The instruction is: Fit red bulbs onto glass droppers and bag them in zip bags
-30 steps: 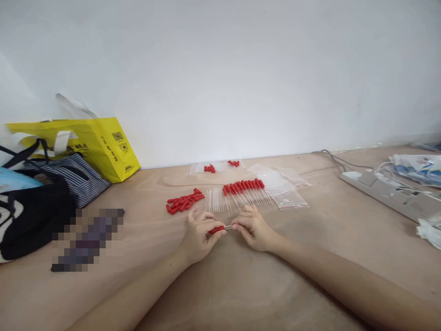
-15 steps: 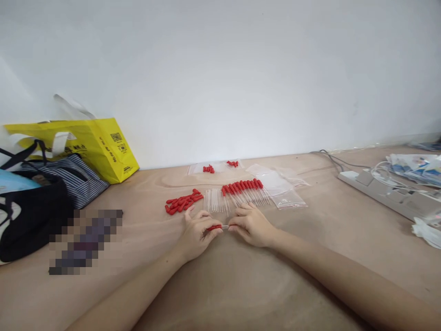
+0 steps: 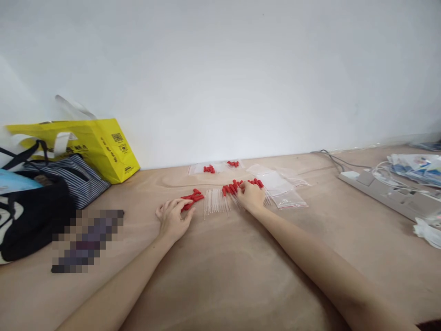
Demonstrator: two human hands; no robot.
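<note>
My left hand (image 3: 175, 219) is over the pile of red rubber bulbs (image 3: 195, 196), its thumb and fingers apart, covering part of the pile. To the right of the pile lie thin clear tubes (image 3: 216, 201) side by side. My right hand (image 3: 251, 195) rests over the row of red-capped droppers (image 3: 230, 188), its fingers pressed down among the red caps. Whether those fingers hold a dropper cannot be made out, as the hand hides the middle of the row.
Behind are bags with small red bulbs (image 3: 209, 169). Clear zip bags (image 3: 291, 198) lie right of the droppers. A power strip (image 3: 382, 191) with cables is at right; a yellow bag (image 3: 103, 149) and a black bag (image 3: 41, 216) stand at left.
My hands have parted from the dropper they held together. The left moved left to the bulb pile; the right moved up and forward onto the dropper row.
</note>
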